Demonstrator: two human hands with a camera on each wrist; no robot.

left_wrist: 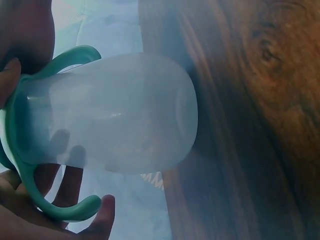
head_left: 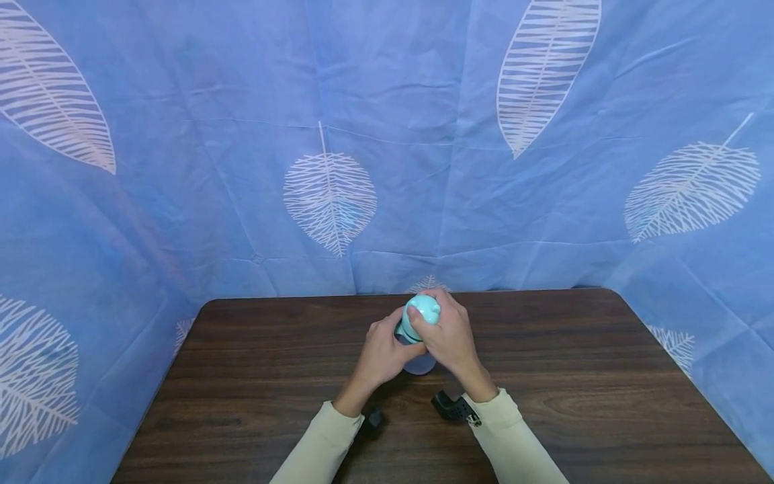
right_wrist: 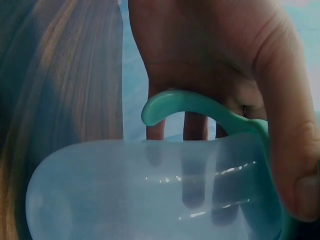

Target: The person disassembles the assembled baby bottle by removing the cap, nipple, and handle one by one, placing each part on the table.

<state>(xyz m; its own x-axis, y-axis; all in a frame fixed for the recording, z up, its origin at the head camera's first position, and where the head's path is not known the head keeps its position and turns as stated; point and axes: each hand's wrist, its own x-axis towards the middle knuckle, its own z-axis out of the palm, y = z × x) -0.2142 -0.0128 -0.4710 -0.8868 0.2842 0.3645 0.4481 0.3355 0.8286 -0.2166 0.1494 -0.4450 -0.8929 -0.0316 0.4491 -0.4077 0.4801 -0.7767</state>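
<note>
Both hands hold a two-handled baby cup (head_left: 420,364) close over the table. Its body (left_wrist: 125,115) is clear and tinted, with a teal collar and two curved handles, and a rounded teal lid (head_left: 425,308) tops it. My left hand (head_left: 383,349) grips the cup's left side around one handle (left_wrist: 65,211), some of its fingers behind the body. On the other side, my right hand (head_left: 452,334) wraps the lid and collar, thumb across the lid. Through the body, in the right wrist view, fingers show behind it near the other handle (right_wrist: 185,101).
A dark brown wooden table (head_left: 254,390) with rounded far corners lies under the hands. Blue cloth (head_left: 411,188) with white leaf prints hangs behind and at both sides. Dark wrist devices (head_left: 450,407) sit at the cuffs of the light sleeves (head_left: 514,430).
</note>
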